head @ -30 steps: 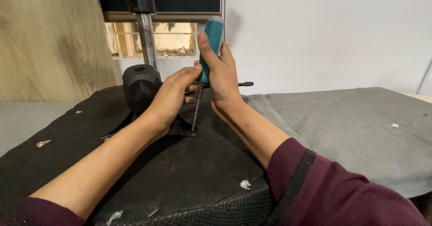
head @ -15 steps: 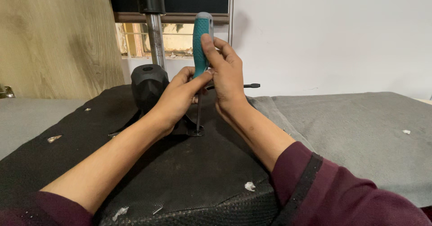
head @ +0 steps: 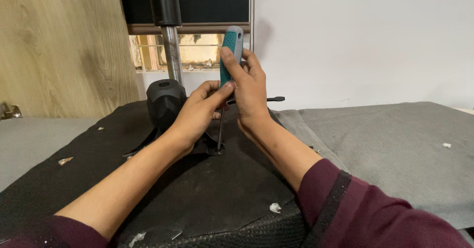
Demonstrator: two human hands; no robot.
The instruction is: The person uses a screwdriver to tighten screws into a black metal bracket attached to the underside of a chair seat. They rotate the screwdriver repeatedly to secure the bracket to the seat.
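A: Driving a fastener, by the look of it. Teal-handled screwdriver with a slim steel shaft [head: 228, 65] held upright, tip planted in a small black metal bracket [head: 216, 150] just right of the black moulded plastic hub [head: 165, 103] on the black fabric-covered chair underside [head: 148, 198].

B: Grips?

A: Right hand [head: 251, 92] wrapped round the handle; left hand [head: 200, 112] pinching the shaft below it, steadying.

B: Next move?

A: Probably downward pressure with a twist, shaft kept plumb; slipping off the fastener likely otherwise.
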